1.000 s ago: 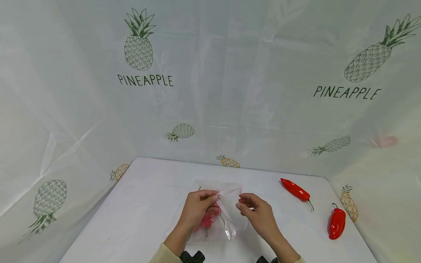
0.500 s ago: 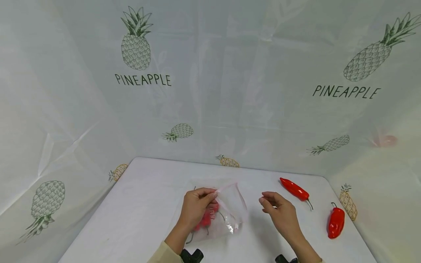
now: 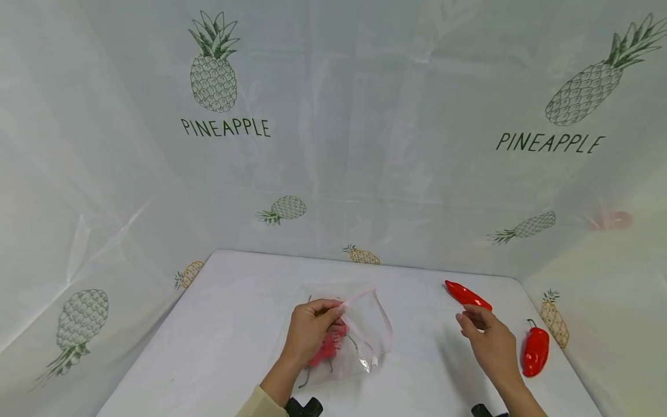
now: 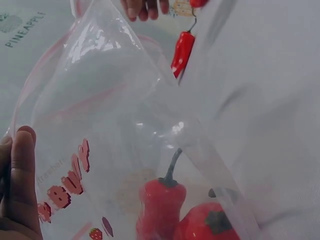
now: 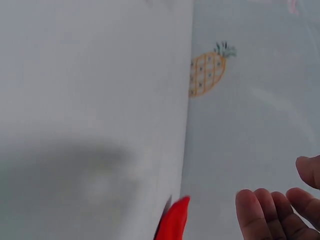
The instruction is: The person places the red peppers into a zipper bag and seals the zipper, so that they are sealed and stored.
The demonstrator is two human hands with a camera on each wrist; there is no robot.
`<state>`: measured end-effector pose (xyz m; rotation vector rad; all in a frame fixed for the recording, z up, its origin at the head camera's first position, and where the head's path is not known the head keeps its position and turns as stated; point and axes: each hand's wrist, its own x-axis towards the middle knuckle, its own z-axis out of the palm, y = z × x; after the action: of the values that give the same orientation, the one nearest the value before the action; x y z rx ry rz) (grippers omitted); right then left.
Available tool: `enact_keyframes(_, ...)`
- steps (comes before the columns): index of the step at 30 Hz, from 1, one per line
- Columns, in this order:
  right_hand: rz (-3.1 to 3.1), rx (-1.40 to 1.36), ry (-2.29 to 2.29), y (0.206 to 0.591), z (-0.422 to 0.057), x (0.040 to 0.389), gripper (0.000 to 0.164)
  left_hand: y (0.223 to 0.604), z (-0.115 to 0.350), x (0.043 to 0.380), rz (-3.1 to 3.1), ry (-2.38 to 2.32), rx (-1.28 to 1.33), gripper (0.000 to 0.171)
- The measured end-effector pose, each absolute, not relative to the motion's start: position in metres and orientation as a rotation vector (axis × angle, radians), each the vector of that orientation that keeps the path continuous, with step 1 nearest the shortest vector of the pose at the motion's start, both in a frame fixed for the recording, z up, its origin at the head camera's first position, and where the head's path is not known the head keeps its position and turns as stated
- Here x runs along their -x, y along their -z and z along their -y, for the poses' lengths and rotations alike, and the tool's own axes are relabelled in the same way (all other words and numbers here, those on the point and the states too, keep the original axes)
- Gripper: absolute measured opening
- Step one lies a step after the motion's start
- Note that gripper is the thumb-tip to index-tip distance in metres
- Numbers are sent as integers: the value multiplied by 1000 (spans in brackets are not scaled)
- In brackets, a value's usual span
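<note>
The right grip (image 3: 490,341) has swung from beside the bag toward the right of the frame, and its fingers now overlap the stem end of a long red pepper; the left grip (image 3: 308,329) and the bag have barely shifted. The clear plastic bag (image 3: 376,324) lies at lower centre, its pink-edged mouth gaping toward the right. The left grip pinches its rim between thumb and fingers. Inside, the left wrist view shows red peppers (image 4: 161,207) at the bottom of the frame, beside red printed lettering (image 4: 70,185) on the plastic; how many are bagged I cannot tell.

The long red pepper (image 3: 464,293) lies right of centre, tip toward the upper left. The right grip is empty above it, fingers loosely bent; contact at the stem end cannot be made out. A blockier red pepper (image 3: 535,351) rests farther right, near the counter's edge. Behind the white counter (image 3: 219,336) hangs a pineapple-printed sheet (image 3: 375,162).

The step in hand looks like reaching for the next pepper to bag. That seems to call for lowering the right grip and closing it round the long one, while the left keeps the mouth spread.
</note>
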<state>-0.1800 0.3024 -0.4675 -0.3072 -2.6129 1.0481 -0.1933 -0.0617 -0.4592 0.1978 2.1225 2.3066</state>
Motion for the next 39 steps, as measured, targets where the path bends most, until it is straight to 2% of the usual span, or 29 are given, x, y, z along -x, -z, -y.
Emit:
enact_keyframes(10,2642,469,-947,469,-356,182,52,459,62,192,-2097,-2313,-205,26)
enact_keyframes(20,2663,480,-847,473,-401,177,56,461,63,192,-2101,-2310,-195,23)
enact_keyframes(27,2715,731,-912,482,-429,181,75,462,63,193,-2105,-2309,-199,22)
enact_keyframes(39,2755,978,-1063,504,-461,182,94,465,63,193,-2113,-2303,-207,23)
